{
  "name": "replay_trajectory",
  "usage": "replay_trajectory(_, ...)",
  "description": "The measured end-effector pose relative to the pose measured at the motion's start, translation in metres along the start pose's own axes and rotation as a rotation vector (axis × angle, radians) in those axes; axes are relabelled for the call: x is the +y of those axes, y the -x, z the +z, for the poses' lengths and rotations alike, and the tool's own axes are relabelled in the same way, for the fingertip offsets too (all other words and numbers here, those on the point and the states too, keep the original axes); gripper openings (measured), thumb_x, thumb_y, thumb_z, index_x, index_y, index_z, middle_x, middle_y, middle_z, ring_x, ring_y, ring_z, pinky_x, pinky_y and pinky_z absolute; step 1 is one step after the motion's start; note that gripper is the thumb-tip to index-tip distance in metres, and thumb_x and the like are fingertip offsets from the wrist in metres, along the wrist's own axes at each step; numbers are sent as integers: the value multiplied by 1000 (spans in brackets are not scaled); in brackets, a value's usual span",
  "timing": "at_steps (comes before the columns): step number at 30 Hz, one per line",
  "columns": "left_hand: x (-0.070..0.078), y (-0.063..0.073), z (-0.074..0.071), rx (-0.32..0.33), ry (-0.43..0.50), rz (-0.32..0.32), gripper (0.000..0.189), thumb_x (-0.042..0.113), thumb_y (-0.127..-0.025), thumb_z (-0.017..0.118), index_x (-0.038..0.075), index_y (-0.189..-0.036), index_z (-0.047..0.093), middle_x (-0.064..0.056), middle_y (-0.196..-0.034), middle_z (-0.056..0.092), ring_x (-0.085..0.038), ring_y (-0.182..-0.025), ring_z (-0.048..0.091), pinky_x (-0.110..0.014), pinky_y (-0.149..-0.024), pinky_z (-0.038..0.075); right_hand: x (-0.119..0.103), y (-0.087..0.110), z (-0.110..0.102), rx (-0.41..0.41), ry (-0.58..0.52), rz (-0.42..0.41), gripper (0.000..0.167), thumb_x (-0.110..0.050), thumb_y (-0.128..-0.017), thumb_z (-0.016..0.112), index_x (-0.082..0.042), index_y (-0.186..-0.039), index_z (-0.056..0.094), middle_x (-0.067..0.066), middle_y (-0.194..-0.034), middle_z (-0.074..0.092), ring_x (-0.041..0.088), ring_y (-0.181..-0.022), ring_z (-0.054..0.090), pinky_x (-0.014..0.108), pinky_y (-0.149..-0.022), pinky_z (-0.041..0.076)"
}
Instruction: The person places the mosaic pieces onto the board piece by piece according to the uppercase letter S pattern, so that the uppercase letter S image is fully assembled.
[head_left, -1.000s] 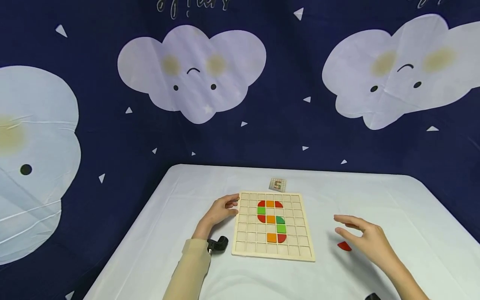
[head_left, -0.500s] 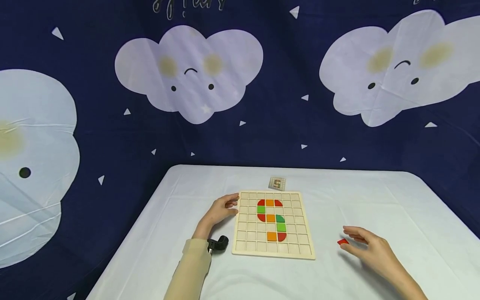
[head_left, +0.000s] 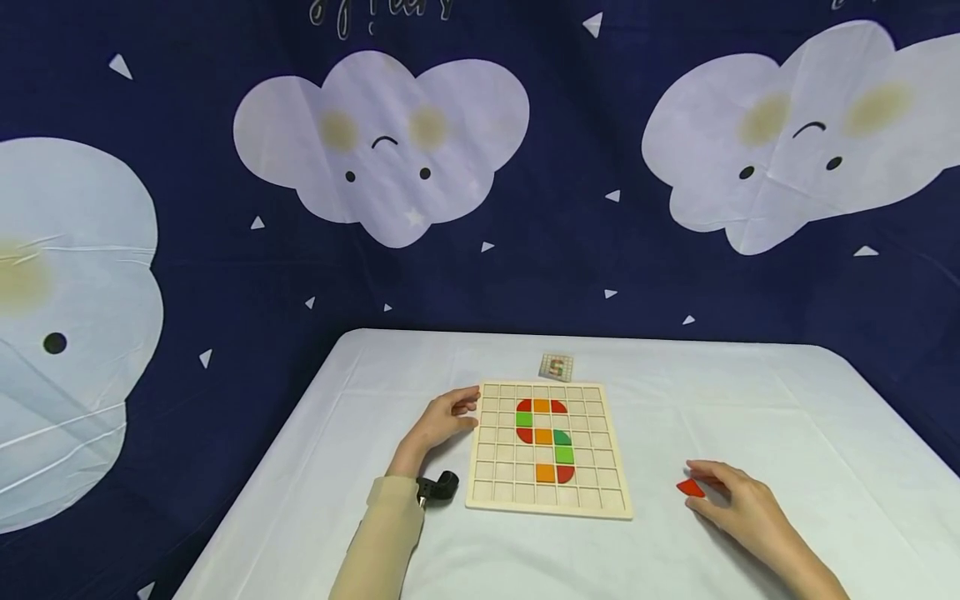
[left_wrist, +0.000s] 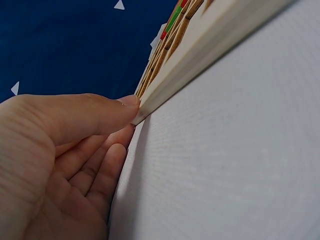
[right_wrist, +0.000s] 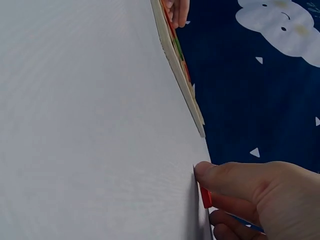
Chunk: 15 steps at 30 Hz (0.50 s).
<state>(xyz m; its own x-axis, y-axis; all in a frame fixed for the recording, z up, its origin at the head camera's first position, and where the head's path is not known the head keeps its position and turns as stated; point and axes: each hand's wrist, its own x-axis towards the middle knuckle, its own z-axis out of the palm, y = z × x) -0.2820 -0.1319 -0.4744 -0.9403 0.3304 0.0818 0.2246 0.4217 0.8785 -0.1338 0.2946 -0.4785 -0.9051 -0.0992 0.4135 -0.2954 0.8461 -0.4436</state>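
A square wooden grid board lies on the table, with red, orange and green tiles set in its cells in an S shape. My left hand rests beside the board's left edge, thumb and fingertips touching its side. In the left wrist view the thumb meets the board's edge while the other fingers lie loosely bent below. Right of the board, my right hand pinches a red quarter-circle tile between thumb and fingers, low over the cloth. The right wrist view shows the red tile partly hidden behind the thumb.
A small pattern card with an S design lies just behind the board. White cloth covers the table. A dark blue curtain with cloud prints hangs behind it. A black wrist camera sits on the left wrist.
My right hand has come down and drawn slightly back toward me, closing thumb and fingers on the red tile, which lay flat on the cloth before. The left hand has stayed at the board.
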Motion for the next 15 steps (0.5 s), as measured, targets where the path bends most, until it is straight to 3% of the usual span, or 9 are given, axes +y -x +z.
replay_trajectory(4,0,1,0,-3,4,3,58,-3,-81,68,1,-136,49,-12,-129,55,-24,-109,54,-37,-95,43,2,2,2,28,-9,-61,46,-7,-66,84,-10,-108,68,-3,-96,69,10,-86,61,2,-77,35)
replay_trajectory(8,0,2,0,-7,8,3,59,-3,-81,68,1,-136,48,-13,-129,55,-24,-109,54,-37,-95,43,3,2,3,50,-4,-103,46,1,-63,82,-10,-106,69,-4,-94,69,7,-84,61,2,-75,37)
replay_trajectory(15,2,1,0,-1,-2,4,58,-3,-82,68,1,-137,48,-12,-129,55,-24,-109,55,-37,-95,43,-1,-7,-3,115,-15,-94,41,-3,-64,84,-7,-102,69,-1,-85,70,9,-73,65,12,-65,47)
